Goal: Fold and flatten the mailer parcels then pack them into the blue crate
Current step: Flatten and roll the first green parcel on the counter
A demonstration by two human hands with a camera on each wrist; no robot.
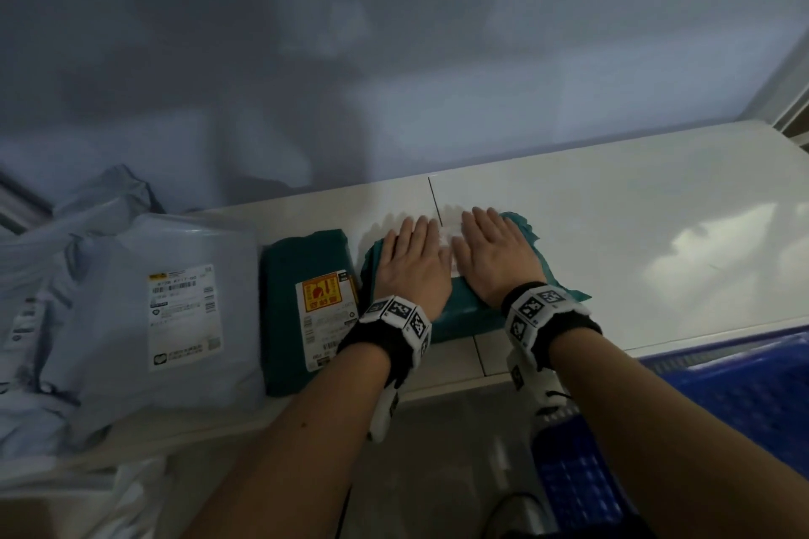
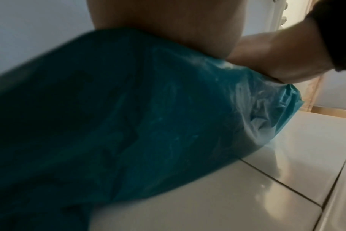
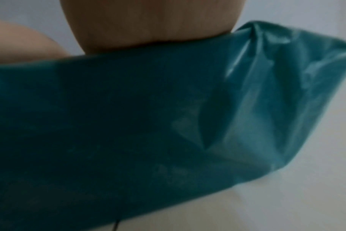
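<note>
Both hands lie flat, fingers straight and together, pressing down on a teal mailer parcel (image 1: 464, 311) on the white tabletop (image 1: 634, 232): left hand (image 1: 411, 263) on its left half, right hand (image 1: 497, 258) just beside it. Left of the left hand lies a second teal mailer (image 1: 306, 302) with a label, then grey mailers (image 1: 184, 311). The blue crate (image 1: 744, 389) sits right of the right wrist, probably below the table edge.
</note>
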